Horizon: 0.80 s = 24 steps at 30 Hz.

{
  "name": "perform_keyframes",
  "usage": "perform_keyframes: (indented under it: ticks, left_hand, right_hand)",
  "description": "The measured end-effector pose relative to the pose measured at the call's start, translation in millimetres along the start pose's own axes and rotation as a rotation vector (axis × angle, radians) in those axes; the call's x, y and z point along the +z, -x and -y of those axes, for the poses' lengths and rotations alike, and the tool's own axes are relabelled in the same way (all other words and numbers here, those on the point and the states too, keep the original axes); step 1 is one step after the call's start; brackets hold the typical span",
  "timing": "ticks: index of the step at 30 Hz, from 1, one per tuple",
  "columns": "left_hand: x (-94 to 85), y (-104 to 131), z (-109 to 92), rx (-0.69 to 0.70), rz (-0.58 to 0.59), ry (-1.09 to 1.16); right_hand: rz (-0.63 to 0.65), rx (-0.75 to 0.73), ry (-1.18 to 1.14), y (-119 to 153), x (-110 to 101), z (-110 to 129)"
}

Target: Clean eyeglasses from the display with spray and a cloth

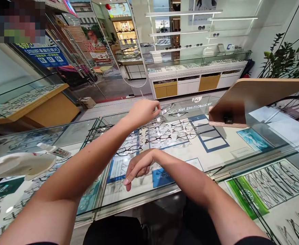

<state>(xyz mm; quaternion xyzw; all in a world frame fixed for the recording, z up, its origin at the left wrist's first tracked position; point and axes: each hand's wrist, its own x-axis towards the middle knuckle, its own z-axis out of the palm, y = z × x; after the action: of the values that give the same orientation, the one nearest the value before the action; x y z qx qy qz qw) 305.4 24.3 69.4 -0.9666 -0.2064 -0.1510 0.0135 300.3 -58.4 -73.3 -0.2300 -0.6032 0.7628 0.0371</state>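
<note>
My left hand reaches over the far side of the glass display counter, fingers pinched together. A pale, thin pair of eyeglasses shows at its fingertips, partly blurred. Just below that hand are rows of eyeglass frames, with dark frames farther left. My right hand hangs over the near side of the counter, its fingers curled in and nothing visible in them. Beside it is a blue printed card.
A wood-backed panel, perhaps a mirror, stands at the right. On the left are a white spray bottle and a white curved object. A tray of eyeglasses lies at the right. Lit shelves line the back wall.
</note>
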Motion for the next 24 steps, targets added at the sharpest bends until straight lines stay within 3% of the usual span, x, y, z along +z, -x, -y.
perform_keyframes:
  ticks: [6, 10, 15, 24]
  left_hand:
    - [44.6, -61.8, -37.5, 0.126, 0.269, -0.181]
    - [70.6, -87.0, -50.7, 0.138, 0.353, -0.201]
    - [91.8, -102.5, -58.9, 0.118, 0.379, -0.179]
    - [113.1, -112.0, -61.5, 0.116, 0.409, -0.125]
  right_hand:
    - [0.027, 0.013, -0.009, 4.7, 0.9, 4.1]
    - [-0.005, 0.029, -0.025, 3.8, 1.1, 5.7]
    - [0.009, 0.010, -0.086, 1.1, -0.5, 3.2]
    - [0.018, 0.043, -0.196, -2.6, -2.2, -1.6]
